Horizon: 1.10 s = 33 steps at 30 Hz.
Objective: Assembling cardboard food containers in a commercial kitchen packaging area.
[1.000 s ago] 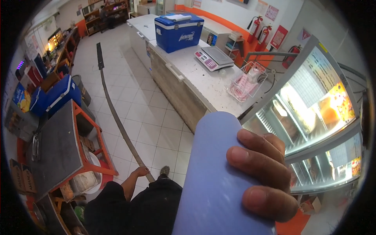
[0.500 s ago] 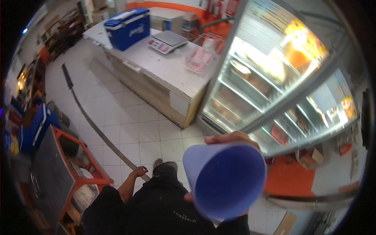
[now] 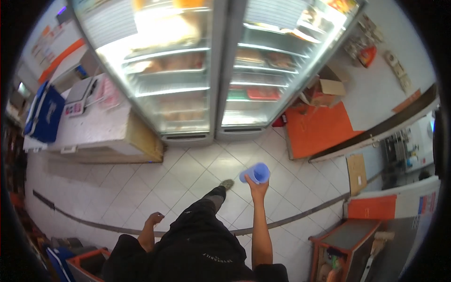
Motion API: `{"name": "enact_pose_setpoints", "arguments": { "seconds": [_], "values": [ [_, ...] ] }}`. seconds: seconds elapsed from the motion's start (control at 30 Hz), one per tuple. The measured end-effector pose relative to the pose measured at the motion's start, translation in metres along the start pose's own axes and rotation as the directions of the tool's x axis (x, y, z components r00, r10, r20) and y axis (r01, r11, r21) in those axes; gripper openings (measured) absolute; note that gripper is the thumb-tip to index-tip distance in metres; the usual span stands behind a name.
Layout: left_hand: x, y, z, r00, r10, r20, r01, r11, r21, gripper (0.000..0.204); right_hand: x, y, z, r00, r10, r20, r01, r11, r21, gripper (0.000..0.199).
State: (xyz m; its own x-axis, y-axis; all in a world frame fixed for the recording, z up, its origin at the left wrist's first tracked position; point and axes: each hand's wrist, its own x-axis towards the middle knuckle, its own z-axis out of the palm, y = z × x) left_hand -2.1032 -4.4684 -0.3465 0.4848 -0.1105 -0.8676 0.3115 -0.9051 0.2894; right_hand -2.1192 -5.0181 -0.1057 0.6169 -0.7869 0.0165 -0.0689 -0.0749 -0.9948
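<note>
- in the head view, our right hand (image 3: 258, 187) is closed around a lilac cup (image 3: 255, 174), fingers wrapped on its side.
- we see the cup out in front of us, above the white tiled floor (image 3: 192, 174); it leans, its mouth turned up toward us and to the right, and whether anything lies inside is too small to tell.
- our left hand (image 3: 155, 218) hangs low on the other side, fingers half curled, well apart from the cup; we cannot tell if the palm holds anything.
- one shoe (image 3: 227, 184) reaches ahead of us, near the cup in the picture, so we judge the step in hand to be a one-handed carry on foot.
- around us, a left fridge (image 3: 186, 139) and a right fridge (image 3: 241, 134) stand lit ahead, a white counter (image 3: 80, 129) is at the left, and a dark strip (image 3: 282, 222) crosses the floor.
- in our judgement, the next move calls for a steady, light grip, the mouth brought more upright, and care underfoot at the strip.
</note>
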Motion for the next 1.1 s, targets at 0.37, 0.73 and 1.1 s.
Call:
{"name": "enact_pose_setpoints", "arguments": {
  "seconds": [0.37, 0.73, 1.1],
  "values": [
    [0.134, 0.498, -0.066, 0.857, 0.515, 0.019, -0.48, 0.785, 0.392, 0.047, -0.121, 0.132, -0.309, 0.316, 0.025, -0.948, -0.523, 0.839, -0.152, 0.063],
    [0.124, 0.79, 0.056, 0.69, 0.717, 0.098, -0.711, 0.645, 0.281, 0.043, -0.139, 0.163, -0.34, -0.005, 0.246, -0.969, -0.456, 0.862, 0.221, 0.074],
    [0.072, 0.753, 0.33, 0.563, 0.451, 0.692, -0.825, 0.275, 0.493, 0.045, 0.073, 0.21, -0.64, 0.348, 0.151, -0.925, -0.213, 0.974, 0.078, 0.061]
  ]
}}
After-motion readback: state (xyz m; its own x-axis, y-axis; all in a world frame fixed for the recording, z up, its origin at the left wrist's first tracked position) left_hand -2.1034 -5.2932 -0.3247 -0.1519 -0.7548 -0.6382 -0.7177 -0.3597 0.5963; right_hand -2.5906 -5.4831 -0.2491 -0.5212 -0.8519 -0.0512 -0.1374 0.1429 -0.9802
